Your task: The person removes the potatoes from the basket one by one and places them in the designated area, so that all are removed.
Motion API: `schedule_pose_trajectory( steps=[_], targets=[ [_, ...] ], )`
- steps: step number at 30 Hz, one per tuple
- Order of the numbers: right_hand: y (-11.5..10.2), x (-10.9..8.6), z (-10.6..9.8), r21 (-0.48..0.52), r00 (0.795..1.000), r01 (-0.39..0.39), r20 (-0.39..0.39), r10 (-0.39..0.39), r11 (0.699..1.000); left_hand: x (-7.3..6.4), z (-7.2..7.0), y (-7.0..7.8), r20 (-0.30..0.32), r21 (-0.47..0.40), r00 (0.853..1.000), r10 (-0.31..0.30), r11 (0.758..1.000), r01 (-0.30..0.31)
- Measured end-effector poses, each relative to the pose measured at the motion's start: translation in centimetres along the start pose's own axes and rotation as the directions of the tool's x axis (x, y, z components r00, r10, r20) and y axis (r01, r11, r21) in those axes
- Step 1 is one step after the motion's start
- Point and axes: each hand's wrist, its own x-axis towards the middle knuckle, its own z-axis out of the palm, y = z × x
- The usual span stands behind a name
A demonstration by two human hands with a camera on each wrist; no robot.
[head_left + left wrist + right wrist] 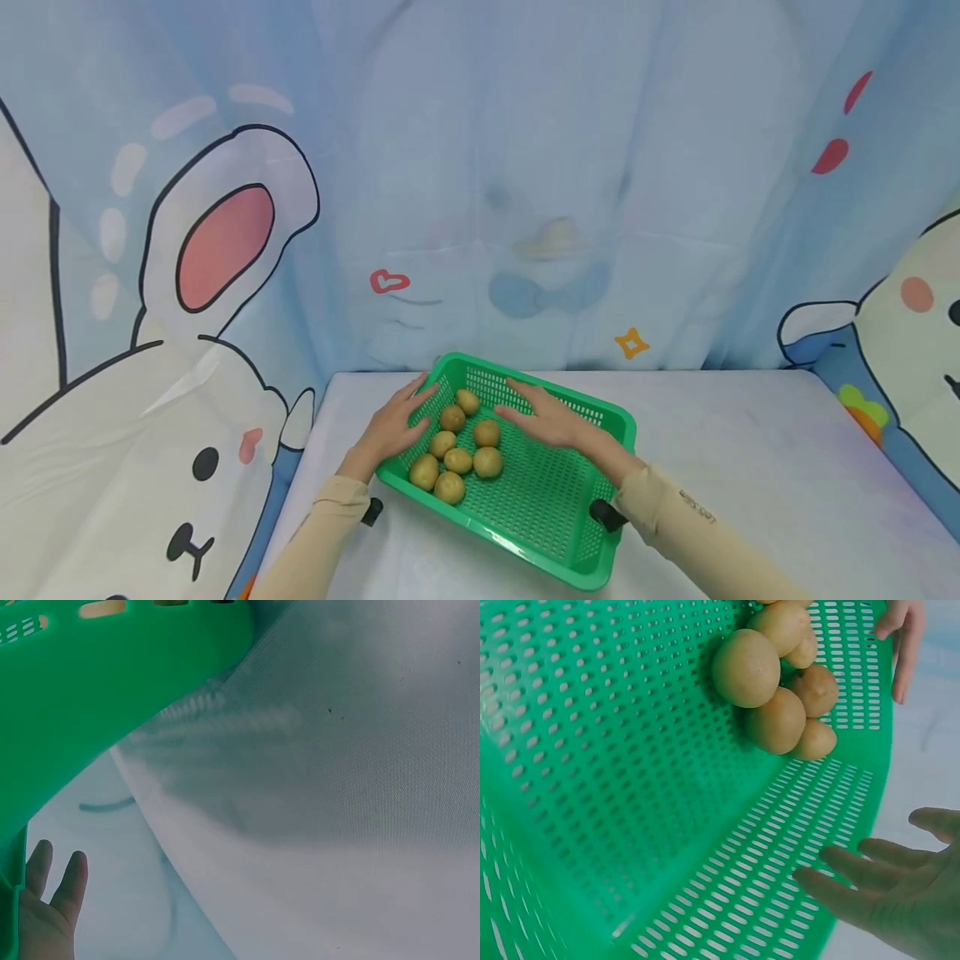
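A green plastic basket (507, 542) with perforated walls sits at an angle on the table. Several round, brown-yellow potatoes (487, 462) lie clustered at its left end. At the left rim is my left hand (392, 427), fingers extended and spread; whether it touches the rim I cannot tell. My right hand (547, 419) hovers over the basket near the far wall, fingers spread and holding nothing. The right wrist view shows these straight fingers beside the basket wall (772, 847), with the potatoes (746, 669) beyond. In the left wrist view the basket's outside (112, 682) partly hides the left hand (49, 919).
A white cloth covers the table (720, 467), extending to both sides of the basket. Behind it hangs a pale blue curtain (465, 150) printed with cartoon animals. Black wrist devices (606, 515) sit under both forearms, the right one close to the basket's right rim.
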Motion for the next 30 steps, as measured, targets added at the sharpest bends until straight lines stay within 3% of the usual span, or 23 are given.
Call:
schedule_pose_trajectory(
  steps=[4, 8, 14, 21, 30],
  targets=[
    [0.7, 0.8, 0.1, 0.180, 0.996, -0.090, 0.022, 0.087, 0.980, 0.1, 0.0, -0.1, 0.016, 0.024, 1.000, 0.011, 1.000, -0.011],
    [1.5, 1.7, 0.4, 0.325, 0.974, -0.227, 0.078, 0.213, 0.918, 0.0, 0.0, -0.1, 0.012, 0.031, 1.000, 0.024, 0.999, -0.024],
    [2.0, 2.7, 1.1, 0.390, 0.936, -0.348, 0.106, 0.334, 0.852, -0.1, 0.1, -0.1, 0.001, 0.037, 1.000, 0.022, 0.999, -0.022],
    [2.3, 3.4, 2.9, 0.419, 0.926, -0.370, 0.094, 0.366, 0.829, -0.1, -0.1, 0.0, 0.004, 0.043, 1.000, 0.012, 0.999, -0.012],
    [2.3, 3.9, 5.2, 0.395, 0.929, -0.355, 0.044, 0.368, 0.847, -0.2, -0.1, -0.1, -0.008, 0.036, 1.000, 0.007, 0.999, -0.007]
  ],
)
